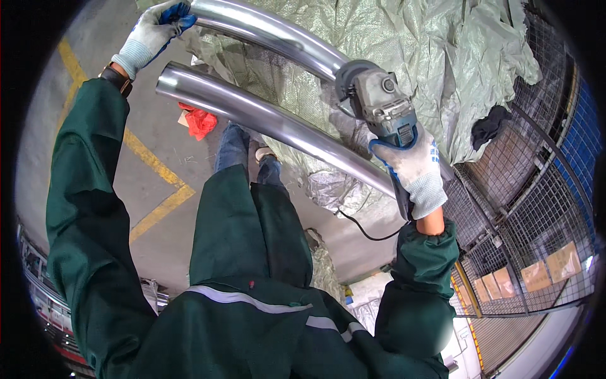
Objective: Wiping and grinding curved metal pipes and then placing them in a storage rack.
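Note:
My right hand (413,165), in a white and blue work glove, is wrapped round the body of an angle grinder (385,104). The grinder's head lies over the far shiny metal tube (271,28); whether its disc touches the metal, I cannot tell. At the left end of this tube, my left hand (156,31), gloved alike, has its fingers curled against the rim. Closer to me runs a second shiny metal tube (252,114), roughly parallel to the first and apart from it. Its right end is hidden behind my right hand and the grinder.
Pale green woven sheeting (442,57) spreads under and beyond the tubes. A black cord (369,237) loops below my right wrist. Wire mesh fencing (536,208) stands on the right, with a dark cloth (490,126) by it. A red cloth (201,121) lies near my feet.

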`<state>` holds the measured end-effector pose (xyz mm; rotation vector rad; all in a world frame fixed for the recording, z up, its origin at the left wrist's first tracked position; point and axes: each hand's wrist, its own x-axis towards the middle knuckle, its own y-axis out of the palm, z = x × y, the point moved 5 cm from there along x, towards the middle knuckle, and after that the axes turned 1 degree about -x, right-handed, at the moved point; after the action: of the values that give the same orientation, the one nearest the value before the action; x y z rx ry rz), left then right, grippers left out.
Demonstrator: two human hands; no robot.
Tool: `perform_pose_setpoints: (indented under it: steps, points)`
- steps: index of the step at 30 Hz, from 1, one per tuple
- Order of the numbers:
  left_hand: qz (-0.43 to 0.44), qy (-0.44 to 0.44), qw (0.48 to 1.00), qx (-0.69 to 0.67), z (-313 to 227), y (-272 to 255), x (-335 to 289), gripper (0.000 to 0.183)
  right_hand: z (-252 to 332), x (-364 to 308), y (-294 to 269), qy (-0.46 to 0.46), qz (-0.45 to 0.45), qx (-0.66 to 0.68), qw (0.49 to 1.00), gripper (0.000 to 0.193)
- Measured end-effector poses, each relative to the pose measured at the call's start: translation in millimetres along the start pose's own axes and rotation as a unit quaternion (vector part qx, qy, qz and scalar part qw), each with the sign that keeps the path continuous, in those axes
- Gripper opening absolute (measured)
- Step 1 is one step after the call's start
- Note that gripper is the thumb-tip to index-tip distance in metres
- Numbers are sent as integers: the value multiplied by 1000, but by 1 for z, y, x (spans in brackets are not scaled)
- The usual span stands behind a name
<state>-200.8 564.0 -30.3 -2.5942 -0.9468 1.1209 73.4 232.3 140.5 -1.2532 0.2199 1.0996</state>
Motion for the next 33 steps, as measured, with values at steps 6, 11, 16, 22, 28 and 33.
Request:
perform_pose_setpoints:
  steps: [6,11,16,22,28,33]
  points:
    - [1,-9,1000,16,-7,-1,-2,47,-15,1,11,30,3,10,1000,61]
    - [6,-21,999,34,-14,2,-3,49,-11,0,7,5,-17,-35,999,49]
    - [-25,-7,999,-43,12,-6,3,48,-27,-3,9,-4,-20,5,1000,45]
    - [6,-7,1000,-8,-11,-1,-7,44,-12,-1,18,-34,-38,50,997,48]
    - [4,6,996,92,-22,-1,-3,44,-20,-9,5,21,-25,-32,999,47]
    - [-31,24,999,-2,7,-13,9,42,-57,-33,-4,77,-29,71,994,50]
